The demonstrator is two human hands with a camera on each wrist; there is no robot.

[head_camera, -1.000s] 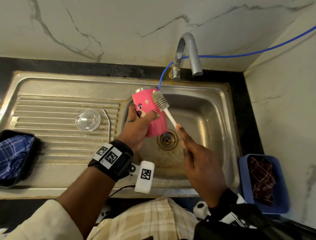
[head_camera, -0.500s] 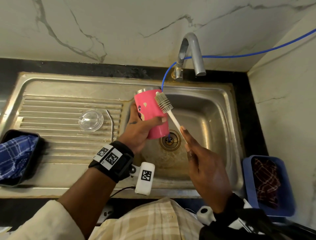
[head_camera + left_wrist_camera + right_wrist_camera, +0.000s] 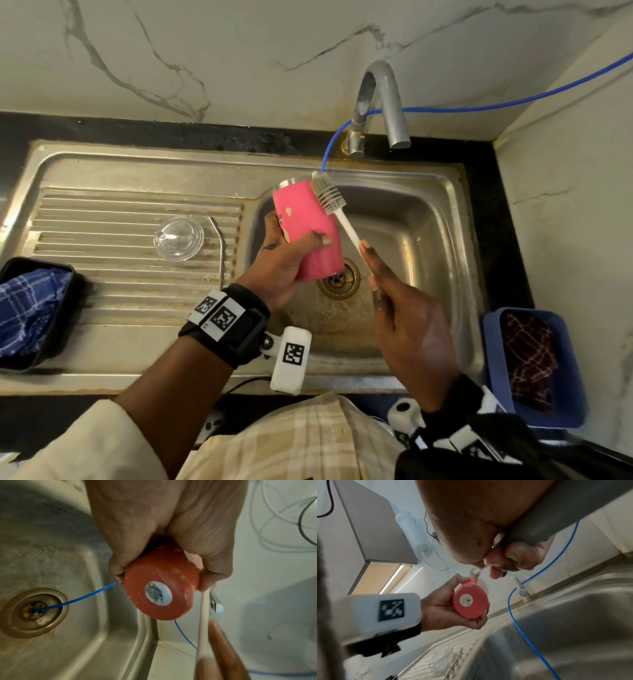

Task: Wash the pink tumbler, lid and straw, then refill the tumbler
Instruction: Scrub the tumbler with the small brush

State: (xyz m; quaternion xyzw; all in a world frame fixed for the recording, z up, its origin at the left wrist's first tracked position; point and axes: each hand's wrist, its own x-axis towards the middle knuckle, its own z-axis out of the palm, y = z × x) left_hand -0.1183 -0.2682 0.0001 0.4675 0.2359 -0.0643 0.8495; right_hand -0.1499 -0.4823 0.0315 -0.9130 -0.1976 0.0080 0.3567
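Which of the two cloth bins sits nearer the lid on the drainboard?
The black bin, holding blue checked cloth, left of the clear lid; the blue bin sits across the basin.

Pink tumbler tilted over the basin (white sticker underneath); clear lid, metal straw on drainboard.

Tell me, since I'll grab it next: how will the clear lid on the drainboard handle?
The clear lid looks like thin plastic, so probably light and rigid. Its domed, glossy surface may be slippery. Lying on the ridged drainboard, it should slide rather than roll.

1. A round white sticker on the base of the pink tumbler carries handwritten marks (too faint to read).
2. Wrist tags at 7 o'clock show only coded squares.
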